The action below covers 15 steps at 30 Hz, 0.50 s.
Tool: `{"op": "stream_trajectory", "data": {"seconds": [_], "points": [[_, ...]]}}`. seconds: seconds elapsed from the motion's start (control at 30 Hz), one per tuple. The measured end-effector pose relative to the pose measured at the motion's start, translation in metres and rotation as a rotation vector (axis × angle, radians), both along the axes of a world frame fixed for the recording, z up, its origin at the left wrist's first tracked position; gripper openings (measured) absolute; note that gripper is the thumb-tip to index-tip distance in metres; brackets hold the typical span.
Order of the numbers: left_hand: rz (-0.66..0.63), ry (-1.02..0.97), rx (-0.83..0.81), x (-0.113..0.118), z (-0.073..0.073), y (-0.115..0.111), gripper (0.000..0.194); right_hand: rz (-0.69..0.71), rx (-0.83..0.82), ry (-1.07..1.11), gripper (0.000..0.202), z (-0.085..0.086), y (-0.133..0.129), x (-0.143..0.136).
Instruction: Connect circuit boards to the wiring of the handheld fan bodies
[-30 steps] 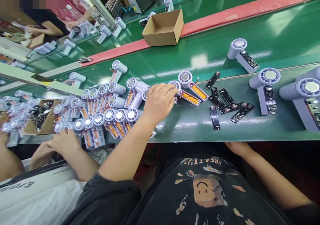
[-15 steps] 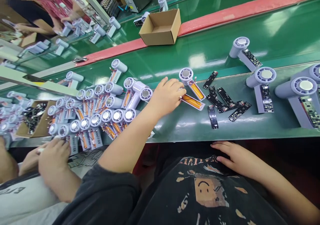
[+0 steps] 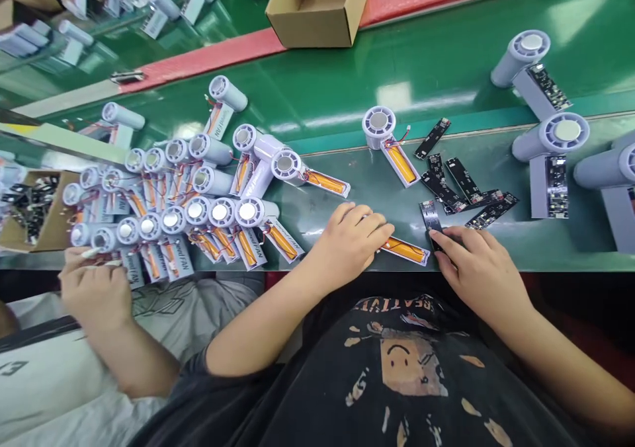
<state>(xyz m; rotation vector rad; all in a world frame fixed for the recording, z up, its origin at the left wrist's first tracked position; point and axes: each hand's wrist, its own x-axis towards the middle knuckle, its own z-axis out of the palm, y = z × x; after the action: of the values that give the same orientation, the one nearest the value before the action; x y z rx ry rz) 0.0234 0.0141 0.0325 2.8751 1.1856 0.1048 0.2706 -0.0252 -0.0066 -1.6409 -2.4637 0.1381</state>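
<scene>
My left hand is wrapped round the head end of a handheld fan. Its open handle, with an orange battery inside, sticks out to the right by the bench's front edge; the fan's head is hidden under my palm. My right hand has thumb and fingertips closed at the near end of a black circuit board. Beyond that board, several other loose boards lie in a scattered pile. Another lilac fan lies just behind, its battery and a small wire plug exposed.
Rows of lilac fans crowd the left side, beside a carton of dark parts. A co-worker's hand is at those fans. Fans with boards fitted stand right. An open cardboard box sits at the back.
My left hand has drawn the fan toward the bench's front edge. My right hand has risen from beside my lap onto the near circuit board. The camera view has shifted.
</scene>
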Motion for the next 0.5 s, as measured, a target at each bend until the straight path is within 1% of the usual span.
{"op": "stream_trajectory", "data": {"seconds": [0.07,0.17,0.27,0.3,0.33,0.4,0.43,0.47,0.5], "points": [[-0.011,-0.051,0.025,-0.004,-0.001,0.005,0.031,-0.036,-0.009,0.004,0.034,0.001,0.000,0.003],[-0.004,-0.087,0.068,-0.013,-0.002,0.005,0.026,-0.081,-0.034,0.009,0.033,0.005,0.003,0.003],[-0.007,-0.182,0.198,-0.021,-0.009,-0.003,0.022,-0.092,0.016,0.083,0.034,0.013,0.004,-0.006],[0.017,-0.231,0.265,-0.023,-0.013,-0.007,0.021,-0.056,0.049,0.143,0.033,0.016,0.004,-0.011],[0.059,-0.281,0.328,-0.024,-0.017,-0.012,0.018,0.011,0.076,0.210,0.031,0.019,0.004,-0.018],[0.170,-0.364,0.396,-0.025,-0.025,-0.023,0.005,0.182,0.084,0.293,0.025,0.022,0.004,-0.034],[0.231,-0.382,0.390,-0.025,-0.029,-0.028,0.007,0.248,0.067,0.293,0.024,0.021,0.004,-0.042],[0.288,-0.383,0.368,-0.024,-0.033,-0.034,0.012,0.285,0.047,0.274,0.025,0.020,0.004,-0.050],[0.339,-0.368,0.337,-0.023,-0.037,-0.038,0.015,0.294,0.036,0.250,0.026,0.018,0.005,-0.056]]}}
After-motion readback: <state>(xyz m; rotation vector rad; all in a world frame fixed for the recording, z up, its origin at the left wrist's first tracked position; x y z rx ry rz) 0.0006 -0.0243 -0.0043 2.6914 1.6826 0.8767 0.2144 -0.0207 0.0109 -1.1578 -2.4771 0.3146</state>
